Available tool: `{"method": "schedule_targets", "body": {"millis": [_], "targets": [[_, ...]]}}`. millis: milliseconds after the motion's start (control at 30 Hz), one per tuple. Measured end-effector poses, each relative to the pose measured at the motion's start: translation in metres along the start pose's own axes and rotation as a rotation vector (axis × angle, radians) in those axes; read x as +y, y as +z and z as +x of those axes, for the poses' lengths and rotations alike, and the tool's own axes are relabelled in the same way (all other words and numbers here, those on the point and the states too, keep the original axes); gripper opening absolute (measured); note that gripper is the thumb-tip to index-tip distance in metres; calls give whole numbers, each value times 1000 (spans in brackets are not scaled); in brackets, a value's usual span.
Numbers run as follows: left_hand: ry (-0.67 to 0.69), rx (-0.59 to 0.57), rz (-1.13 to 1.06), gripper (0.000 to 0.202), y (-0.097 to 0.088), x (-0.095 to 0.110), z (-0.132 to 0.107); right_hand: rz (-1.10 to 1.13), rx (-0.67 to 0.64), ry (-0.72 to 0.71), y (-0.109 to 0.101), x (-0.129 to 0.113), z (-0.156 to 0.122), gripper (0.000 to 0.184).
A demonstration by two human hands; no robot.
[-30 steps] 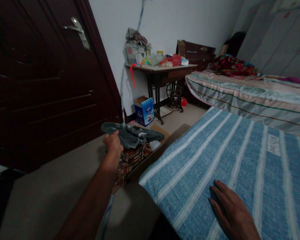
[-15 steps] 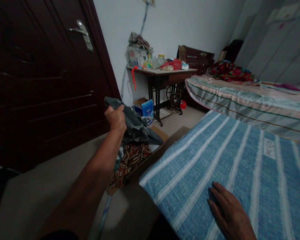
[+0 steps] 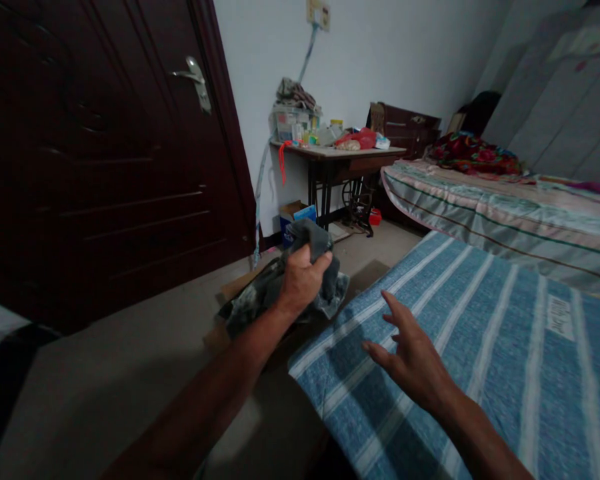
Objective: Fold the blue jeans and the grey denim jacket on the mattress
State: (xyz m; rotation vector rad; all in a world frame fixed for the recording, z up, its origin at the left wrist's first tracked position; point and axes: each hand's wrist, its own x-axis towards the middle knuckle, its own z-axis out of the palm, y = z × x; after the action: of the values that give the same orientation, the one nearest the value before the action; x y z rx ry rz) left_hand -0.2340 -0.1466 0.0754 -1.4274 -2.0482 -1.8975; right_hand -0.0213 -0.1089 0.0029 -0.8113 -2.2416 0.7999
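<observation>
In the head view, a crumpled grey cloth garment [image 3: 257, 301] is held in the left hand [image 3: 303, 280], just off the near corner of the blue-and-white striped quilted mattress [image 3: 485, 333]. The left grip is pressed shut around a bunched fold of the cloth. The rest is seen hanging over a brown cardboard box [image 3: 233, 290] on the floor beside that mattress. The right hand [image 3: 413, 360] is raised just above the mattress edge, its grip spread and empty, near the cloth but apart from it. Beyond the mattress, a cluttered wooden table [image 3: 347, 155] is set against the wall. The step in hand is judged to be the lifting of the cloth. For a two-handed hold, the gap to the right hand would have to be closed.
</observation>
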Motion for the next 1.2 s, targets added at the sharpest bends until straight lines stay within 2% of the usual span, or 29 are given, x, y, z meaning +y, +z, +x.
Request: {"method": "schedule_targets", "body": {"millis": [133,300,367,533,600,667,733,800,867,933,967,1067,1133,1200], "targets": [[0,-208,-9,13,5,12,-35,140,-55,-65,31,-23,46,109],[40,-335,77,14,-7,13,-51,390,-85,-168,59,-23,63,110],[72,-379,108,12,-12,12,-54,476,-80,-185,65,-24,60,98],[94,-506,142,7,-19,16,-66,642,11,-134,72,-27,53,27],[67,-545,114,5,-27,17,-69,713,-33,-104,72,-27,53,18],[15,-562,48,7,-43,14,-68,731,-74,-54,72,-25,54,19],[-96,-540,-58,13,-67,2,-63,725,-83,21,71,-23,56,17],[-330,-448,-198,21,-91,-23,-57,743,-66,100,72,-21,57,13],[-606,-276,-261,30,-111,-58,-52,772,-45,150,73,-20,57,19],[-954,-47,-208,37,-121,-97,-55,789,-27,175,74,-19,57,25],[-1030,3,-182,40,-122,-117,-59,797,-18,181,74,-19,56,27],[-1274,20,-223,54,-113,-166,-81,809,-12,173,75,-18,53,28],[-1413,23,-393,63,-100,-187,-96,792,-9,157,74,-16,50,26],[-1493,33,-575,66,-83,-201,-106,771,-4,145,74,-15,47,24]]}}
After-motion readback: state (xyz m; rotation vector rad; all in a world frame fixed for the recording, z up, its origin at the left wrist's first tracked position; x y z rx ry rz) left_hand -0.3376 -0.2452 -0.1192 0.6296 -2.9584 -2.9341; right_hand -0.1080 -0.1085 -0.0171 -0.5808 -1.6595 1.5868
